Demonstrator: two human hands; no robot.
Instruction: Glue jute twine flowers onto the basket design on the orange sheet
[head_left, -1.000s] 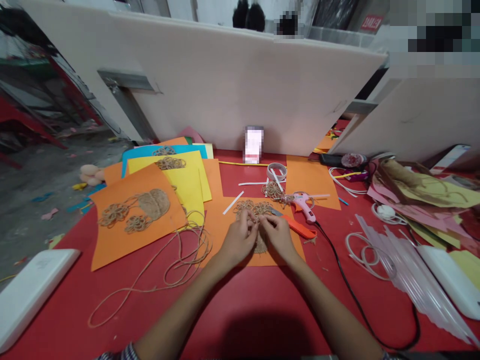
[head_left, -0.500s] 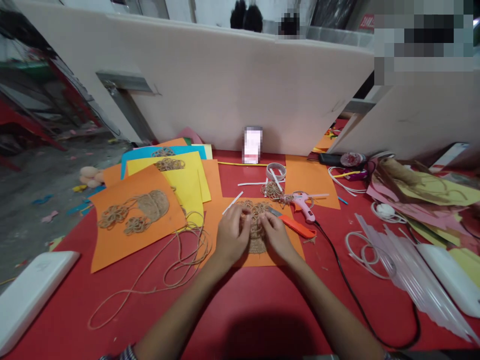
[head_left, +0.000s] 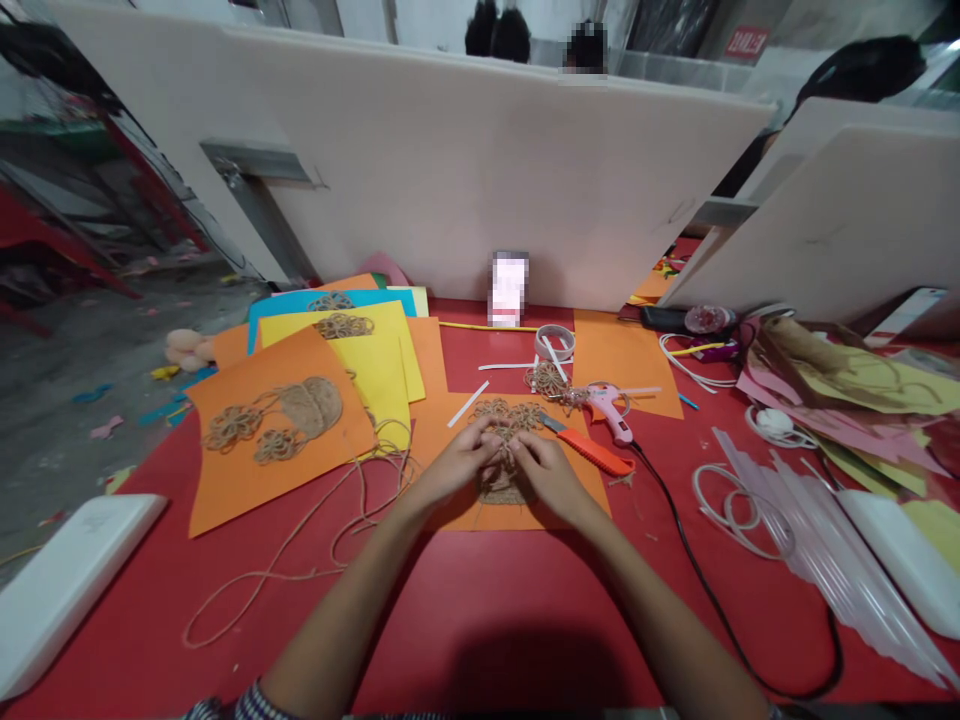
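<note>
My left hand [head_left: 463, 462] and my right hand [head_left: 549, 474] meet over an orange sheet [head_left: 450, 520]. Beneath them lies a flower pot shape made of coiled twine [head_left: 504, 492], with looped twine flowers [head_left: 517, 410] at its top. Both hands are closed, fingertips pinching at the twine between the flowers and the pot; the exact spot is partly hidden. Just right of my right hand rests an orange utility knife [head_left: 596, 452], its blade out. A pink glue gun [head_left: 609, 412] lies behind it. Loose twine [head_left: 262, 577] trails across the table on the left.
A finished-looking twine pot picture on orange paper [head_left: 225, 490] lies left, by yellow sheets [head_left: 382, 380]. A phone [head_left: 508, 290] leans on the white partition [head_left: 420, 180]. A black cord [head_left: 690, 545], glue sticks [head_left: 832, 560] and paper scraps occupy the right; a white box [head_left: 67, 590] sits left.
My left hand first drew back slightly from the twine, then came in again with its fingertips beside my right hand's. My right hand stayed nearly in place. The camera view shifted slightly.
</note>
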